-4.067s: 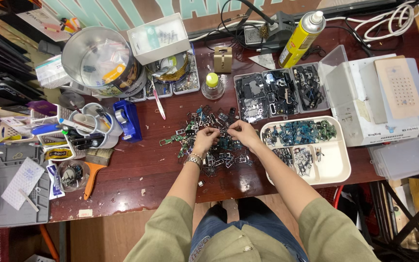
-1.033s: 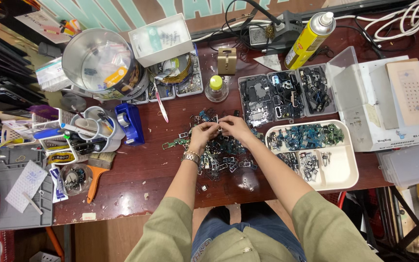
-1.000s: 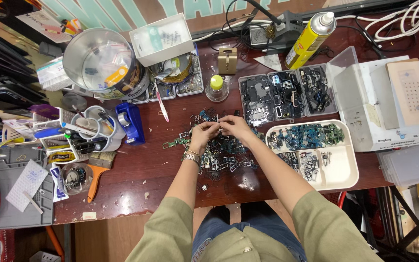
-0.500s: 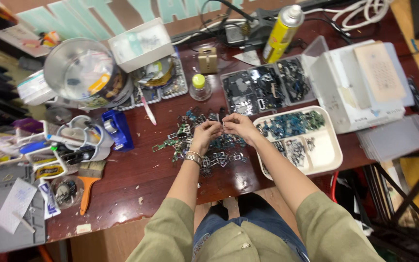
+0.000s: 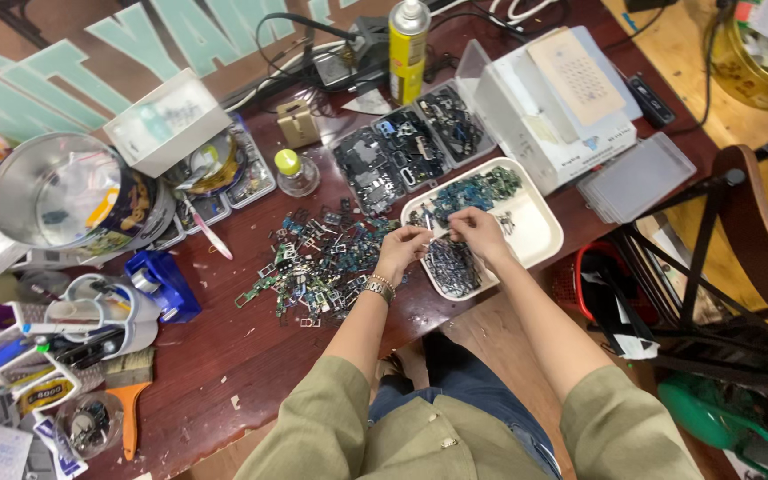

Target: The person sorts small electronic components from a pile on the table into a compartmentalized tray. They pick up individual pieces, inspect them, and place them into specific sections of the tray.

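Hands over the white tray (image 5: 540, 233) at the desk's front edge. Left hand (image 5: 399, 252) is pinched nearly closed, thumb and forefinger on a small dark part (image 5: 428, 238). Right hand (image 5: 480, 235) is pinched the same way, just beside it; the two sets of fingertips almost meet. Can't tell if the right has the same part or its own, too small to resolve.

Part sits above the tray's near-left end, over the dark clump (image 5: 452, 267) already in there. Blue-green boards (image 5: 477, 190) fill the tray's far end. Loose pile (image 5: 317, 267) of frames and scraps lies on the desk just left of the tray, under the left wrist.

Risks, as I read it:
- Part is tiny and the grip is fingertip only. A slip drops it into the dark clump or the pile, where it'd be hard to find again.
- Tray's near corner sits right at the desk edge. A forearm nudge could tip it off.
- Left wrist, with its bracelet, hangs low over the pile and could drag pieces off the front edge.
- Bottle (image 5: 295, 172) stands well behind the pile, only at risk on a long reach.
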